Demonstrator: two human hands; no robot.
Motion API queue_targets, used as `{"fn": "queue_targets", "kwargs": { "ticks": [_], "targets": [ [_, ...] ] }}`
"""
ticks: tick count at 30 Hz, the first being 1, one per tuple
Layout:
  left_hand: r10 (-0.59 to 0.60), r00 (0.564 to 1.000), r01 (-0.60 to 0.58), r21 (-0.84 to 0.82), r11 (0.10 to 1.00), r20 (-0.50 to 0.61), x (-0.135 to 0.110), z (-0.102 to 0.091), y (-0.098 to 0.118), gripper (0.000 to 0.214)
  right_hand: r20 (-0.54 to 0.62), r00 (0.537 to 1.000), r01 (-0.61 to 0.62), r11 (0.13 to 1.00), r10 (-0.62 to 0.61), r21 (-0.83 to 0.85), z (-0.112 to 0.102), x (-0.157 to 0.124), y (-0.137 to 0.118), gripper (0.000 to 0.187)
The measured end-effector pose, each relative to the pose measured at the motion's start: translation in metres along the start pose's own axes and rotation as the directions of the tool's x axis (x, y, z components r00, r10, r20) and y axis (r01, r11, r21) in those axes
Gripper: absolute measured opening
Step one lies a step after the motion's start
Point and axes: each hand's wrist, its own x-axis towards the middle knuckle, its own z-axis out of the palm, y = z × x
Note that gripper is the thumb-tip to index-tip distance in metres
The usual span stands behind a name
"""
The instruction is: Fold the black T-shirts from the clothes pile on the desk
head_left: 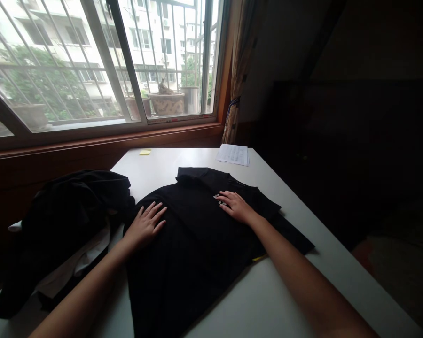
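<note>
A black T-shirt [190, 234] lies spread over the white table, its collar and one sleeve toward the far right side. My left hand [146, 224] rests flat on the shirt's left part, fingers spread. On the chest, my right hand [235, 206] lies with its fingers stretched out, partly covering a small pale print [216, 196]. Neither hand grips the cloth. A bit of yellow [259, 258] shows at the shirt's lower right edge, beside my right forearm; what it is I cannot tell.
Left of the shirt is a heap of black clothing [77, 202] with some white cloth in it. Printed sheets [232, 154] and a yellow sticky note [145, 152] lie toward the far edge of the white table [268, 300]. Beyond stands a barred window [169, 61] with a curtain [237, 70].
</note>
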Motion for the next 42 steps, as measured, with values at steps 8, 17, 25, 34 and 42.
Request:
{"fn": "queue_targets", "kwargs": {
  "ticks": [8,17,25,34,42],
  "targets": [
    [0.121,0.989,-0.117,-0.055,0.992,0.081,0.082,0.002,-0.029,0.054,-0.042,0.97,-0.243,0.965,0.24,-0.103,-0.009,-0.033,0.053,0.048],
    [0.131,0.985,-0.12,0.093,0.988,-0.113,0.128,-0.003,-0.008,0.051,-0.162,0.883,-0.467,0.859,0.44,-0.21,-0.016,-0.098,0.071,0.049],
    [0.205,0.95,-0.228,-0.076,0.971,-0.235,0.063,-0.042,0.042,0.025,-0.277,0.901,-0.375,0.921,0.335,-0.107,-0.04,-0.12,0.038,0.04],
    [0.25,0.968,-0.232,-0.314,0.921,0.018,-0.09,-0.057,0.062,0.016,0.029,0.998,0.037,0.964,-0.046,0.263,-0.092,-0.137,-0.08,0.009],
    [0.101,0.995,-0.08,-0.408,0.909,0.028,-0.113,-0.046,0.048,0.021,0.137,0.974,0.149,0.965,-0.181,0.217,-0.063,-0.122,-0.126,0.013]
  ]
}}
